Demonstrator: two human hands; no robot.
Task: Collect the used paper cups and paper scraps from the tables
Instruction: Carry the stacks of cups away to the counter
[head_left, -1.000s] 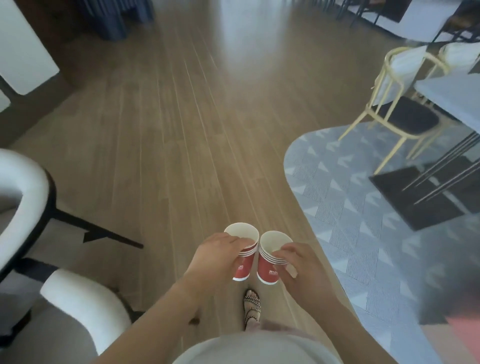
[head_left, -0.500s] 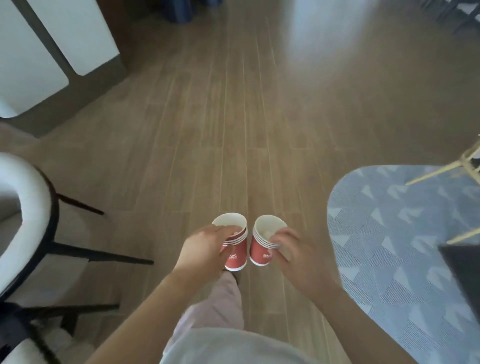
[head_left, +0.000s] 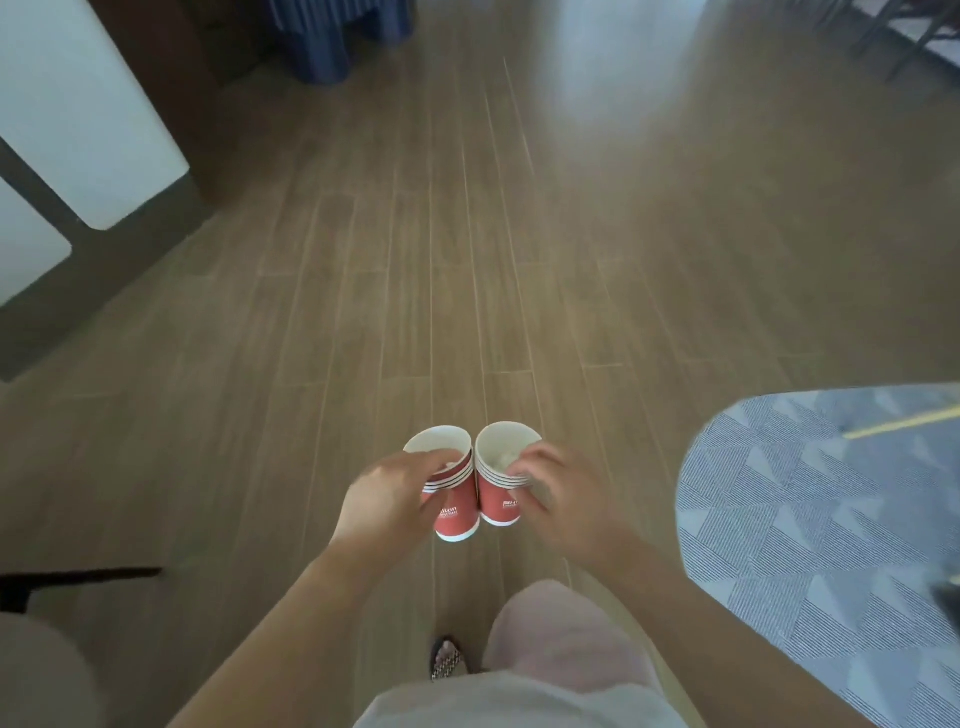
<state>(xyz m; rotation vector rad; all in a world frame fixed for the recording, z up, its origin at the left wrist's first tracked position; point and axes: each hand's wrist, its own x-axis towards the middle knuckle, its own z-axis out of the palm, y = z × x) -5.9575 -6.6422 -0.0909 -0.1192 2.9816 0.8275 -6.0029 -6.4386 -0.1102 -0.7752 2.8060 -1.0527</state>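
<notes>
Across the wood floor (head_left: 467, 260), with a blue-grey patterned rug (head_left: 831, 545) at the right edge, no table is in view. I judge this to be the carrying step, either between tables or on the way to a bin. Both arms reach forward over the floor. The left hand (head_left: 387, 499) curls round the left stack (head_left: 454, 512) of nested red paper cups, fingers over its rim. The right hand (head_left: 566, 499) grips the right stack (head_left: 498, 499) likewise. Both stacks are roughly upright and touch side by side. Something pale lies inside the right stack, perhaps paper scraps, but it is too blurred to be sure. With both hands full, the next pickup probably calls for freeing one first, perhaps by nesting one stack into the other.
</notes>
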